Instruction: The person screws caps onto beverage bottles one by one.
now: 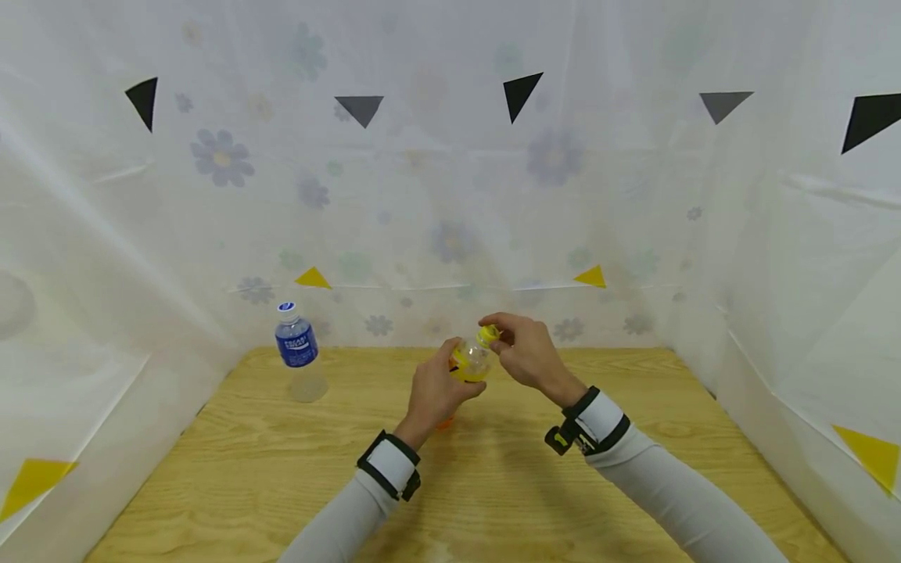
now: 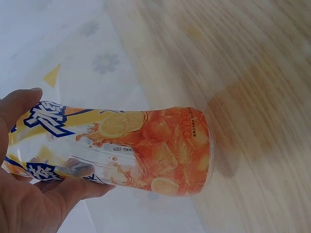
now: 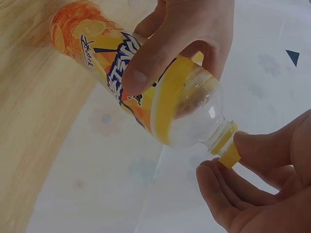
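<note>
We see a plastic iced tea bottle (image 2: 116, 151) held tilted over the wood-grained table (image 1: 232, 477), its base lower than its neck; whether the base touches the wood, we cannot tell. The left hand (image 1: 435, 389) is clamped round the glossy label, printed with citrus slices and ice cubes. The right hand (image 1: 529, 353) pinches the small yellow cap (image 3: 230, 158) at the narrow neck, just beyond a smooth, clear, domed shoulder. To the left, well apart, we find 1 translucent Pocari Sweat bottle (image 1: 297, 352) standing upright, blue-labelled and white-capped. Behind hangs creased, filmy white sheeting (image 1: 450, 188) with pale flowers.
</note>
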The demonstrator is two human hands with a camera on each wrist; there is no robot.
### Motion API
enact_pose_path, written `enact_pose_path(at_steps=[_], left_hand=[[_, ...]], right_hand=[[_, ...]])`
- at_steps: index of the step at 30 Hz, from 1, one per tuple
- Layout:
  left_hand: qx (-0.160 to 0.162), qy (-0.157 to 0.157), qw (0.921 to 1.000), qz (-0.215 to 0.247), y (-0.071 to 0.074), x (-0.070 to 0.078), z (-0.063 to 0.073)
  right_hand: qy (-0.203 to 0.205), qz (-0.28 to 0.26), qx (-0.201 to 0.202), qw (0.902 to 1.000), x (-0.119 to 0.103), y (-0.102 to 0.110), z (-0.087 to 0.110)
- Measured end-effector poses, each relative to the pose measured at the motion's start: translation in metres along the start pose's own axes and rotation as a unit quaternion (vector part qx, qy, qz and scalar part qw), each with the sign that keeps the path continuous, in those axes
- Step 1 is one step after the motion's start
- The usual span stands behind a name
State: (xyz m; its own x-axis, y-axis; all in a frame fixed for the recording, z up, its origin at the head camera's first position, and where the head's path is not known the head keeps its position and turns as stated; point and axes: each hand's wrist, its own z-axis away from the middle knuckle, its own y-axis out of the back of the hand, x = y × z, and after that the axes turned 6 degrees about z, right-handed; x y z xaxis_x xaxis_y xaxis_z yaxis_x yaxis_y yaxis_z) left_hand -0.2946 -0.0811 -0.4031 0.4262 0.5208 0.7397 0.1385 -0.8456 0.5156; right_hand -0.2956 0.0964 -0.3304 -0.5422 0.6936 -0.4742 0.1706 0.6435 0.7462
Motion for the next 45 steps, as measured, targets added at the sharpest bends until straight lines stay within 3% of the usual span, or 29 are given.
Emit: enact_pose_path(at_steps=[9,19,38,45], left_hand=[[0.003,-0.003,1.0,0.005,0.002,0.001,0.0],[0.0,0.001,1.0,0.004,0.001,0.0,0.0],[0.003,-0.001,1.0,0.007,0.001,-0.001,0.001],[0.0,0.002,1.0,0.005,0.0,-0.002,0.001]], right_hand=[[0.003,0.033,-0.005,0.9994,-0.003,0.003,-0.003],[-0.028,0.043,0.0,0.9987,-0.004,0.002,-0.003],[-0.007,0.059,0.023,0.998,0.002,-0.004,-0.002],[-0.006,0.051,0.008,0.9986,-0.003,0.0,0.0]])
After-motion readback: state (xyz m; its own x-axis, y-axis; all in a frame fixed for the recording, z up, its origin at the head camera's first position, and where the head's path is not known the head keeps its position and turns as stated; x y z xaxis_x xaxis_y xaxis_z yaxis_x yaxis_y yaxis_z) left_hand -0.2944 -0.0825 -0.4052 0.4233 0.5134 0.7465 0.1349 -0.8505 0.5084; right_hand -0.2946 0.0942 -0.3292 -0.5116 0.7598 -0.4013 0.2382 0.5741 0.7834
